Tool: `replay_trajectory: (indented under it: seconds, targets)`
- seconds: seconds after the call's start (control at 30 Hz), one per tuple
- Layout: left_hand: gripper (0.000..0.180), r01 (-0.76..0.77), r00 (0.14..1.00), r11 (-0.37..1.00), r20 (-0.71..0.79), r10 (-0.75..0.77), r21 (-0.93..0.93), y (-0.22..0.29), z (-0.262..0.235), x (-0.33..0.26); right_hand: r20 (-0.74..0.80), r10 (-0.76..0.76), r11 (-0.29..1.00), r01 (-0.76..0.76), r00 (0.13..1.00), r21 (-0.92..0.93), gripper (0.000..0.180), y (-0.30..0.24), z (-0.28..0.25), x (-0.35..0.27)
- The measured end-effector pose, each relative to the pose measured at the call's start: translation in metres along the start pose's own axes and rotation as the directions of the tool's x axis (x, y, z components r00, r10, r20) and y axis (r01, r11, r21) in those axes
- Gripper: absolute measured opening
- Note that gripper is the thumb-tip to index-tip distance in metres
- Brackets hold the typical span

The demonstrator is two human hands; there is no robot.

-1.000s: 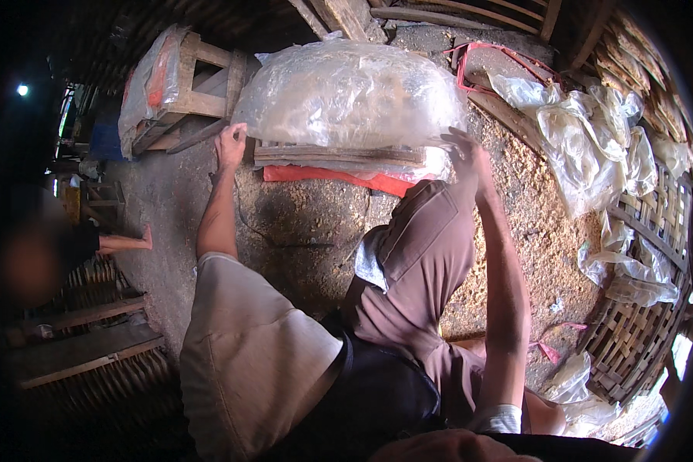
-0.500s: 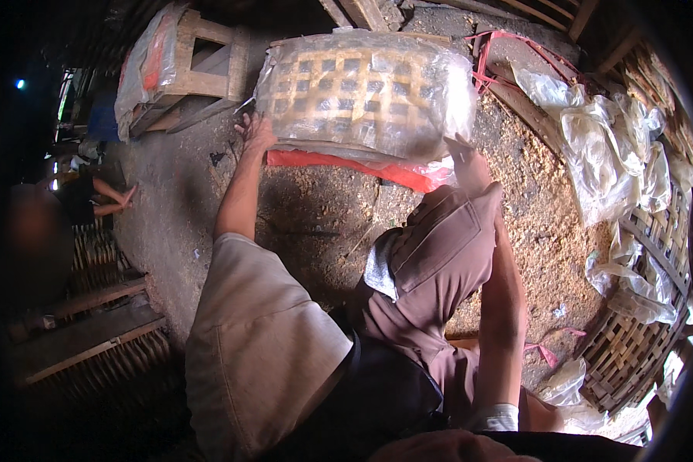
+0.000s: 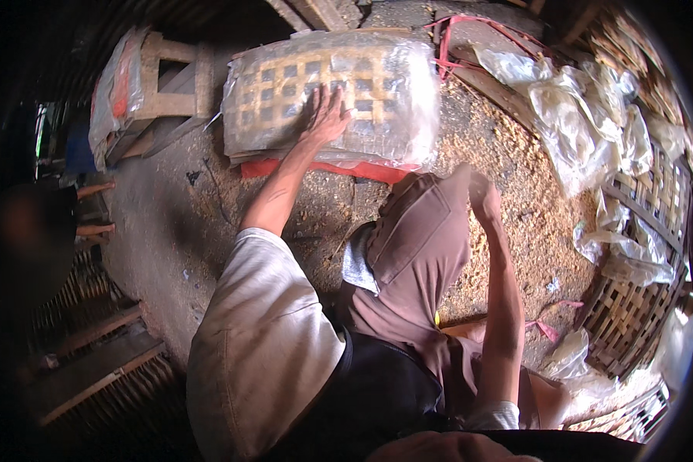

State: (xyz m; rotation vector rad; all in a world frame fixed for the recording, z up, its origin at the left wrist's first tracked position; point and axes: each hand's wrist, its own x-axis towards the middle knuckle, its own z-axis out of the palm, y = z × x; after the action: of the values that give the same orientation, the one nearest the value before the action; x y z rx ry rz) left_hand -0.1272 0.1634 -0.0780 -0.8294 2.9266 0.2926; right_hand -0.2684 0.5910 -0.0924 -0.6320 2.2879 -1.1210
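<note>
My left hand [image 3: 329, 117] lies open, fingers spread, on a bundle [image 3: 385, 135] wrapped in clear plastic. Through the wrap shows a pale yellow lattice of strips with square gaps. A strip of red sheet [image 3: 343, 169] sticks out under the bundle's near side. Close by my brown-trousered knee [image 3: 423, 223] is my right hand [image 3: 483, 199], apart from the bundle. Its fingers are partly hidden, and whether it grips the cloth is unclear.
A wooden frame [image 3: 179, 102] with plastic and red sheeting stands at the left. Crumpled clear plastic [image 3: 566, 115] and a woven bamboo basket [image 3: 631, 327] lie right, beside pale crumbs [image 3: 500, 154] on the floor. Another person [image 3: 35, 223] is at the far left.
My left hand has moved from the bundle's left corner onto its top. My right hand has left the bundle's right corner and come back beside my knee.
</note>
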Motion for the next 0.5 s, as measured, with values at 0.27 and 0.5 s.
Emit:
replay_trajectory:
  seconds: [0.27,0.5]
  targets:
    - [0.079,-0.119,0.988,0.989,-0.085,0.127,0.091,0.059,-0.028,0.024,-0.125,0.401,0.803,-0.283,0.908,0.525,0.034,0.185,-0.045,-0.107]
    - [0.066,-0.418,0.889,0.884,0.108,0.445,-0.207,0.167,-0.072,0.02,-0.195,0.465,0.868,-0.401,0.864,0.291,0.035,0.151,-0.068,-0.101]
